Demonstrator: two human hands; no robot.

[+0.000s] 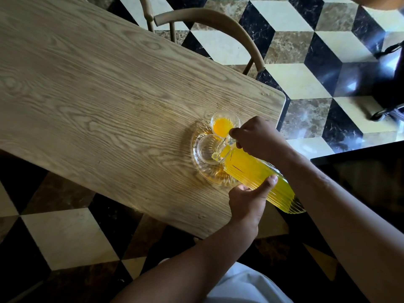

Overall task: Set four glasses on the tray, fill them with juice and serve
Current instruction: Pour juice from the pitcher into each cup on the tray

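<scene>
A ribbed glass pitcher [260,173] full of yellow juice is tilted, its spout over an empty clear glass [205,149]. My right hand [258,136] grips the pitcher near its neck and handle. My left hand [247,200] supports the pitcher's body from below, thumb on the ribbed side. Behind the empty glass stands a second glass [225,124] with juice in its bottom. Both glasses stand on a round clear glass tray [195,165] near the table's right end. The pitcher hides the tray's right part.
The wooden table [98,101] stretches to the left; its rounded right corner [282,97] lies close to the tray. A curved wooden chair back [218,22] stands behind the table. The floor is cube-patterned tile [306,57]. A dark object [391,79] sits at right.
</scene>
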